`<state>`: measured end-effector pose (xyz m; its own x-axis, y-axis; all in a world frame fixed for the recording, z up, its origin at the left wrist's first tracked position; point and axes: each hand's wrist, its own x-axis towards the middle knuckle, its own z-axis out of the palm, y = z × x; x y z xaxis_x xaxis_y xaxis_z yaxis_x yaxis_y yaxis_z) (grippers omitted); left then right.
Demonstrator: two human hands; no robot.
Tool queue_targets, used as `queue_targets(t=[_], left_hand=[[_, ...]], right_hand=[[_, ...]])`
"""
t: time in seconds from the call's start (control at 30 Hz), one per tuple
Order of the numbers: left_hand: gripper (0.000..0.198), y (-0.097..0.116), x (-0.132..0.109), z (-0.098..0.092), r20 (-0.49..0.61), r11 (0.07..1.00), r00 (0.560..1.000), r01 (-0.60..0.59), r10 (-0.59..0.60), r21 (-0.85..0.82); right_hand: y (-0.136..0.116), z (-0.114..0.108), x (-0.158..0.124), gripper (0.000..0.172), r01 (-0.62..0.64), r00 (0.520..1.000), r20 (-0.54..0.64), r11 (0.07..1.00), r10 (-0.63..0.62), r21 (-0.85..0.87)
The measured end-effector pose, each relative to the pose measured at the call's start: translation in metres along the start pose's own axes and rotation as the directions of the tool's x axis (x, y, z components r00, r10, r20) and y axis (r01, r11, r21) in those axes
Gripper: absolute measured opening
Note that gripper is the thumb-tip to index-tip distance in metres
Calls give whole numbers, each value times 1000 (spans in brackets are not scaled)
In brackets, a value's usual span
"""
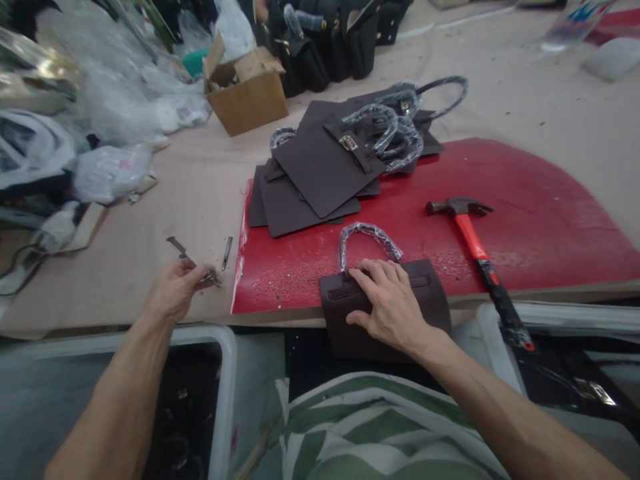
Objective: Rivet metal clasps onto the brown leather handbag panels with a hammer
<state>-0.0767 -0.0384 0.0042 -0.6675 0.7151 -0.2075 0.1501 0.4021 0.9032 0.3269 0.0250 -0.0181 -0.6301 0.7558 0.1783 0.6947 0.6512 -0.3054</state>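
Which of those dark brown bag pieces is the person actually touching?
The lone piece at the red board's near edge, under the right hand. The others sit untouched in a stack farther back.

Both forearms bare to beyond the frame edge; no sleeves, watch, rings or gloves visible. Left hand (174, 291) and right hand (393, 303) uncovered, fingers (373, 272) bare. Garment over torso or lap: green and white broad diagonal stripes, soft fabric, creased.
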Motion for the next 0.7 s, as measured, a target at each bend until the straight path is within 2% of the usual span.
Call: queue_targets(t=[0.1,0.23,0.33,0.43,0.5,0.57,0.7], left_hand=[[27,6,-46,40,-70,931,967,-257,247,-261],[23,3,-112,115,-42,834,884,-454,466,-313],[16,-7,-142,156,-5,751,783,-599,622,-277],[13,-15,-152,172,29,660,669,-723,742,-203],[12,-17,-151,174,40,618,623,-763,781,-188],[13,-17,-150,173,30,611,619,-764,785,-207],[15,-19,-149,174,8,625,645,-737,764,-256]], right_hand=[[0,0,0,71,-5,1000,5,1000,5,-7],[-1,-2,1,74,-6,1000,11,1000,6,-3],[-1,-3,1,73,-7,1000,2,1000,7,2],[-2,-3,1,71,-7,1000,-3,1000,7,6],[-2,-2,1,71,-9,1000,-2,1000,9,10],[-2,-1,1,72,-10,1000,-2,1000,10,12],[-1,-1,0,74,-7,1000,-8,1000,8,15]])
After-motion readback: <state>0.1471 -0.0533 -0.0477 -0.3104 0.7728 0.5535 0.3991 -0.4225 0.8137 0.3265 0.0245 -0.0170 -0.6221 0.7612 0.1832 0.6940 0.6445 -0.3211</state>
